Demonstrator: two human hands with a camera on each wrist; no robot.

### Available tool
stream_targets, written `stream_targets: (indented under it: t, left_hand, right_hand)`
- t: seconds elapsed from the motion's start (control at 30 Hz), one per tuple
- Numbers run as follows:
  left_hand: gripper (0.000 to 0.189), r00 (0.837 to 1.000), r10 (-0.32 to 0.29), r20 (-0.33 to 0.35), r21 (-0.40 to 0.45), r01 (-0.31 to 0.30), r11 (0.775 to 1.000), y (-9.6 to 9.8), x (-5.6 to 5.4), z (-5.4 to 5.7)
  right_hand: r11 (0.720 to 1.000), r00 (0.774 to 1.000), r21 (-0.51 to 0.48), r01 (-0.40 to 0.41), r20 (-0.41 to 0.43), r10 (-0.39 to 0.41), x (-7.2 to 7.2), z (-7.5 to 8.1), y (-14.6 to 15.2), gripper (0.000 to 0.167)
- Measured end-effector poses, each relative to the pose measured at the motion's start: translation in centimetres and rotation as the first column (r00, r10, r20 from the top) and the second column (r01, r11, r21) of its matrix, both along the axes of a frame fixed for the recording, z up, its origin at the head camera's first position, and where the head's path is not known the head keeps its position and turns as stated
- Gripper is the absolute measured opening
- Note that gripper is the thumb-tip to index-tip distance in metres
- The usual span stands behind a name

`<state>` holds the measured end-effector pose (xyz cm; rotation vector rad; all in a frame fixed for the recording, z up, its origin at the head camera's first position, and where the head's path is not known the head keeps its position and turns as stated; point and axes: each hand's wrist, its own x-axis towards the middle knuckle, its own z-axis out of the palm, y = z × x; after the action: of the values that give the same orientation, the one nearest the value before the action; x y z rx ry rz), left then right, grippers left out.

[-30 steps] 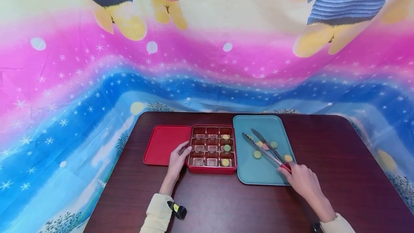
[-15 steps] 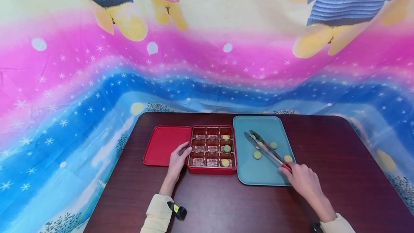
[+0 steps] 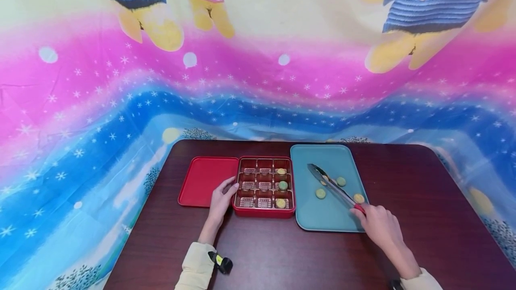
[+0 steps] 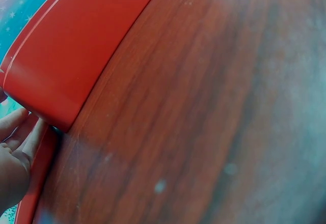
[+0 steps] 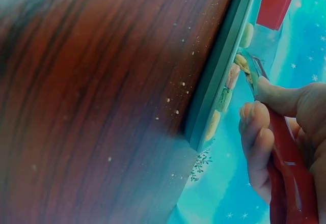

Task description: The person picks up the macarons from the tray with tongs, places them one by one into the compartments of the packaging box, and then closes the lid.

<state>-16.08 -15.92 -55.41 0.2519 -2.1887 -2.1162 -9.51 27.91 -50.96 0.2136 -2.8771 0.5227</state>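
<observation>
My right hand (image 3: 380, 225) grips red-handled metal tongs (image 3: 338, 191), their arms squeezed nearly together over the blue-green tray (image 3: 318, 219). Macarons lie around them: green ones (image 3: 320, 193), a yellow one (image 3: 358, 198) near the hand, and a pink one (image 5: 233, 76) seen in the right wrist view. A yellow macaron (image 5: 241, 61) shows right at the tongs' arms there; I cannot tell whether they pinch it. My left hand (image 3: 220, 200) touches the left side of the red box (image 3: 264, 213) with extended fingers. Three macarons, yellow, green (image 3: 283, 185) and yellow, fill its right column.
A flat red lid (image 3: 207, 180) lies left of the box, close against it. Box and tray stand side by side on the dark wooden table (image 3: 258, 254). A printed cloth (image 3: 258, 79) hangs behind the table's far edge. Pale crumbs (image 5: 177, 112) dot the wood near the tray.
The tongs' arms have closed from spread to nearly together, and their tips shifted slightly right over the macarons. The left hand and the box have stayed put.
</observation>
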Motion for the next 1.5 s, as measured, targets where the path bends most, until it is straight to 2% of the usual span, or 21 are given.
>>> stream_targets:
  t: [0.27, 0.57, 0.83, 0.97, 1.27, 1.4, 1.5]
  left_hand:
    - [0.044, 1.000, 0.001, -0.010, 0.006, -0.001, 1.000, -0.1, 0.0, -0.1]
    - [0.045, 1.000, 0.002, -0.008, 0.021, -0.002, 1.000, 0.1, 0.2, 0.2]
    - [0.044, 1.000, 0.002, -0.007, 0.015, -0.002, 1.000, 0.1, 0.3, 0.3]
    - [0.042, 1.000, 0.005, -0.008, 0.010, -0.005, 1.000, 0.1, 0.1, 0.2]
    - [0.044, 1.000, 0.001, -0.007, 0.002, -0.001, 1.000, 0.1, 0.1, 0.0]
    - [0.044, 1.000, -0.011, 0.002, 0.023, 0.011, 1.000, 0.1, 0.1, 0.4]
    - [0.042, 1.000, -0.023, 0.001, 0.021, 0.023, 1.000, 0.2, 0.6, 1.7]
  right_hand:
    - [1.000, 1.000, 0.008, 0.018, -0.002, -0.018, 0.1, 0.1, 0.4, 0.042]
    - [1.000, 0.998, 0.003, 0.005, -0.066, -0.005, 0.1, 0.3, 0.7, 0.046]
    - [1.000, 0.999, -0.004, 0.002, -0.052, -0.002, 0.2, 0.3, 0.6, 0.042]
    - [1.000, 0.999, -0.004, -0.005, -0.050, 0.005, 0.3, 0.3, 0.5, 0.046]
    - [1.000, 0.995, 0.003, -0.017, -0.101, 0.017, 0.4, 0.3, 0.4, 0.048]
    - [1.000, 0.994, 0.004, -0.016, -0.104, 0.016, 0.4, 0.4, 0.5, 0.048]
    - [1.000, 0.994, 0.003, -0.012, -0.107, 0.012, 0.4, 0.5, 0.6, 0.049]
